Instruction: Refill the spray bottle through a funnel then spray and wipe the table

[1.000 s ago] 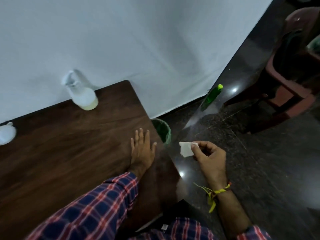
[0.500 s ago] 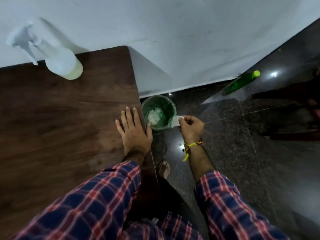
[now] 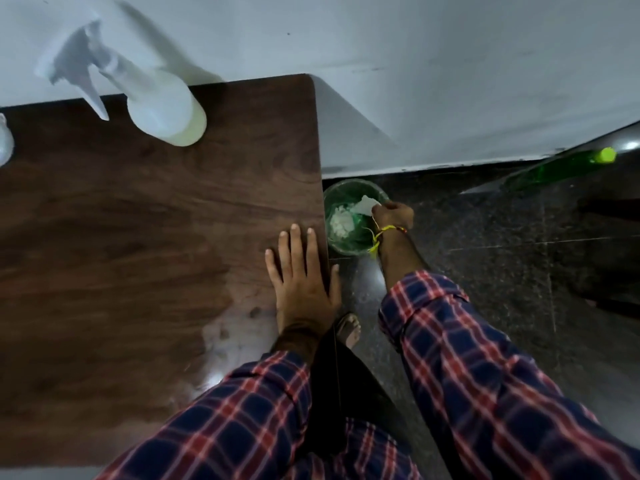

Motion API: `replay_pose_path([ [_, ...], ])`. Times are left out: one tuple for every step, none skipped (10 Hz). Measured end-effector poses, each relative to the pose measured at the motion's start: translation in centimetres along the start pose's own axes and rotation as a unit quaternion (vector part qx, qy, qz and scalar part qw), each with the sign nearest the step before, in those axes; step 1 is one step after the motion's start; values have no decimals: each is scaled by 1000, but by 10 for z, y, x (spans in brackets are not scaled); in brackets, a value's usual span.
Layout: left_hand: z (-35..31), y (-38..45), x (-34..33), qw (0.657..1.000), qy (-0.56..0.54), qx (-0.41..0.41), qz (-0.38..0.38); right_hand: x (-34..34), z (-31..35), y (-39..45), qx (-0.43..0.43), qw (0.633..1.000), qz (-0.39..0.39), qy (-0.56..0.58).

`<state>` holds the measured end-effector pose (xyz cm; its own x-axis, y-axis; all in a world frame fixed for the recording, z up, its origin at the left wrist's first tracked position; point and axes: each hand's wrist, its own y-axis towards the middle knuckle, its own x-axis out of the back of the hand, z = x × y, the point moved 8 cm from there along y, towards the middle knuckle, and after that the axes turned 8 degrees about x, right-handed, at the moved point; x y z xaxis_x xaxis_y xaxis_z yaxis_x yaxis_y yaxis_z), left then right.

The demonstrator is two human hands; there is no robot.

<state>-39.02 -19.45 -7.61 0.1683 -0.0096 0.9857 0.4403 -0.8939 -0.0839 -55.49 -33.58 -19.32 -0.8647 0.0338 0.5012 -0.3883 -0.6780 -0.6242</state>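
Observation:
A white spray bottle (image 3: 152, 95) with pale yellow liquid stands at the back of the dark wooden table (image 3: 138, 237), near the wall. My left hand (image 3: 303, 271) rests flat on the table's right edge, fingers straight. My right hand (image 3: 393, 216) reaches down over the green bin (image 3: 346, 249) on the floor and pinches a white tissue (image 3: 367, 205) above its opening. Crumpled white paper (image 3: 341, 223) lies inside the bin. A wet sheen (image 3: 225, 337) shows on the table near my left wrist.
A white object (image 3: 5, 143) is cut off at the table's left edge. A green bottle (image 3: 561, 169) lies against the foot of the wall on the dark floor. My sandalled foot (image 3: 348, 329) stands beside the table.
My right hand has carried the tissue from beside the table down and left until it hangs over the bin. My view has tilted down. The left hand stays flat on the table.

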Motion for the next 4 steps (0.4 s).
replay_pose_path([
  [1,0,-1,1000,6,2,6,9,-18,1,-41,999,-14,-17],
  [-1,0,1,1000,-1,-1,5,22,-29,-11,-49,999,-20,-11],
  [0,-3,1,1000,2,-6,-4,26,-39,-21,-23,999,-28,0],
  [0,0,5,1000,-1,5,-14,27,-43,-33,8,999,-29,11],
])
